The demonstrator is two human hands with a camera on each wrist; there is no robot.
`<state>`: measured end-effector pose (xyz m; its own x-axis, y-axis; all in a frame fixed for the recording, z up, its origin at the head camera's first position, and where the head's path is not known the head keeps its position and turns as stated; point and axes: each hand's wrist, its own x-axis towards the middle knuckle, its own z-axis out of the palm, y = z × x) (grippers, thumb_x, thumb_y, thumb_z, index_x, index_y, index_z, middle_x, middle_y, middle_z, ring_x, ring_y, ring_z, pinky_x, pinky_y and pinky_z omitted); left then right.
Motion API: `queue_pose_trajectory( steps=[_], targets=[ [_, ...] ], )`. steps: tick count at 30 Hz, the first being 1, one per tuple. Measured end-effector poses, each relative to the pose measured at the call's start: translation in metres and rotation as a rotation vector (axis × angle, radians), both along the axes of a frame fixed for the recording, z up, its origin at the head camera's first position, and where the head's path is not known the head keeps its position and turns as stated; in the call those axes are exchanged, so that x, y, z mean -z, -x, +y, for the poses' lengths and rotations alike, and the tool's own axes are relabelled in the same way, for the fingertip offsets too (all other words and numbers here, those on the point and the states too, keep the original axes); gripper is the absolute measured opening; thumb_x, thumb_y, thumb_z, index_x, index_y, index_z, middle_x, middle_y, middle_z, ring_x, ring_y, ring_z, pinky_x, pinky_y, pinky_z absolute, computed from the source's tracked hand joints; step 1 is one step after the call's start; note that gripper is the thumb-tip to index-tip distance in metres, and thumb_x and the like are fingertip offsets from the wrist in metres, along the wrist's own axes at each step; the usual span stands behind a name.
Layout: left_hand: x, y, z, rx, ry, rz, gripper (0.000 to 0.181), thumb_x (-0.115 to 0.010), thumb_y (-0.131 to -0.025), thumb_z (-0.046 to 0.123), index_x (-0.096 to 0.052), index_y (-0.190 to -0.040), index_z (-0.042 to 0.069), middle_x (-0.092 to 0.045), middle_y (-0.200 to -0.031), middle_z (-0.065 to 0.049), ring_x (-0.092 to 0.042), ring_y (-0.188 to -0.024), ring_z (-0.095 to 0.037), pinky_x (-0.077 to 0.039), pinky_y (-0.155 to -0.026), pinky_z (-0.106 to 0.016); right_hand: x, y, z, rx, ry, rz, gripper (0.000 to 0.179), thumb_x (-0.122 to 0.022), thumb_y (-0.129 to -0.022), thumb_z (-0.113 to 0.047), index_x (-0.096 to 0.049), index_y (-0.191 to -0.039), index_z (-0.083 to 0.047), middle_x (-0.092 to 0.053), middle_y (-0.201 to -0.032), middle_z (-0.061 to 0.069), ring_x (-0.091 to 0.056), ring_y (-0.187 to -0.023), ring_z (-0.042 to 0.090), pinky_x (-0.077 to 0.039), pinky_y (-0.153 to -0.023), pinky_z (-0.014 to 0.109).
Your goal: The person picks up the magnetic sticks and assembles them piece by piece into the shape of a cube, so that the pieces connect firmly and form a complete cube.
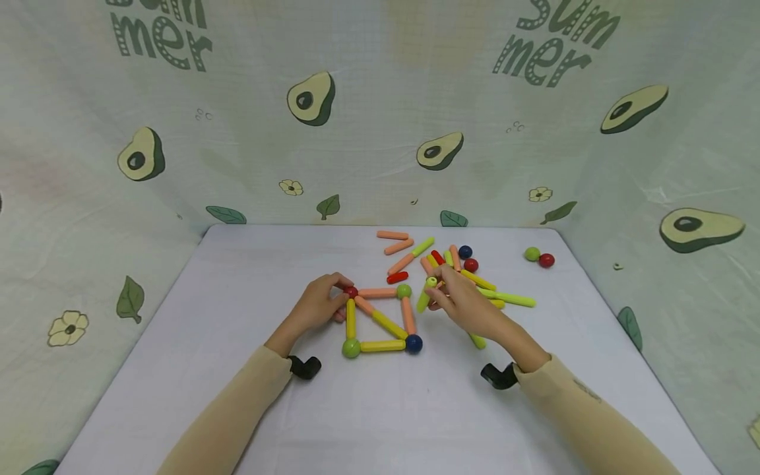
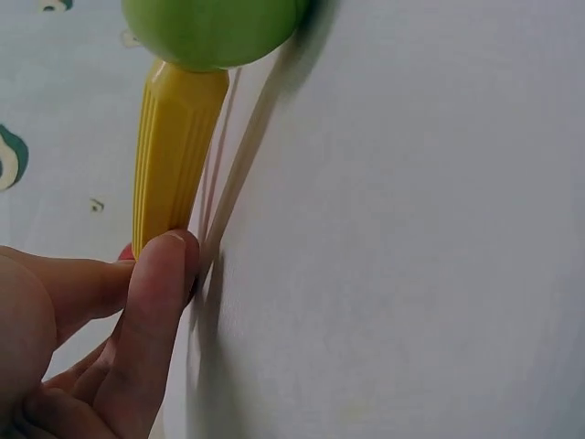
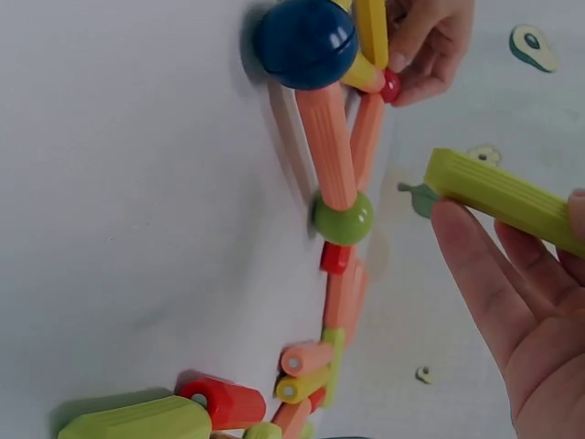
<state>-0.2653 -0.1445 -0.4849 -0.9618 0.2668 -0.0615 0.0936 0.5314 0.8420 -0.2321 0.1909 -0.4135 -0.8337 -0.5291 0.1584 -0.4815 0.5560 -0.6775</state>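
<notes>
A flat four-sided frame of magnetic rods and balls lies on the table. My left hand (image 1: 320, 302) pinches the red ball (image 1: 351, 291) at its far left corner; in the left wrist view the fingertips are beside the end of a yellow rod (image 2: 178, 151). Green balls (image 1: 351, 348) (image 1: 404, 291) and a blue ball (image 1: 413, 344) form the other corners. An orange rod and a yellow rod (image 1: 390, 325) make the diagonal. Right of the frame, my right hand (image 1: 466, 302) holds a yellow-green rod (image 3: 503, 194) above the table, tilted, its near end free.
Loose rods lie piled beyond and around the right hand, including a red rod (image 1: 398, 278), an orange rod (image 1: 392, 235) and a yellow-green rod (image 1: 515, 299). A blue ball (image 1: 466, 252) and a red ball (image 1: 471, 265) are beside them. Another green ball (image 1: 532, 254) sits farther right.
</notes>
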Motion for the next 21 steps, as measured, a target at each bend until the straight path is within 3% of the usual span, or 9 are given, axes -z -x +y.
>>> queue_pose_trajectory(
  steps=[11, 21],
  targets=[
    [-0.006, 0.010, -0.004, -0.006, 0.038, 0.003, 0.026, -0.064, -0.107, 0.009, -0.065, -0.132, 0.010, -0.066, -0.128, -0.016, -0.070, -0.066, -0.018, -0.062, -0.064, -0.031, 0.006, -0.007, 0.004, -0.048, 0.095, -0.079, 0.022, -0.062, -0.108, -0.009, -0.047, -0.124, -0.008, -0.064, -0.115, 0.010, -0.078, -0.095, 0.022, -0.063, -0.085, 0.031],
    [-0.007, 0.019, -0.005, -0.024, 0.083, 0.007, 0.027, -0.066, -0.106, 0.012, -0.065, -0.133, 0.012, -0.067, -0.119, -0.013, -0.070, -0.065, -0.018, -0.062, -0.064, -0.030, 0.016, -0.011, -0.002, -0.075, 0.090, -0.124, 0.028, -0.064, -0.108, -0.017, -0.048, -0.128, -0.006, -0.069, -0.115, 0.008, -0.077, -0.099, 0.019, -0.062, -0.090, 0.034]
  ],
)
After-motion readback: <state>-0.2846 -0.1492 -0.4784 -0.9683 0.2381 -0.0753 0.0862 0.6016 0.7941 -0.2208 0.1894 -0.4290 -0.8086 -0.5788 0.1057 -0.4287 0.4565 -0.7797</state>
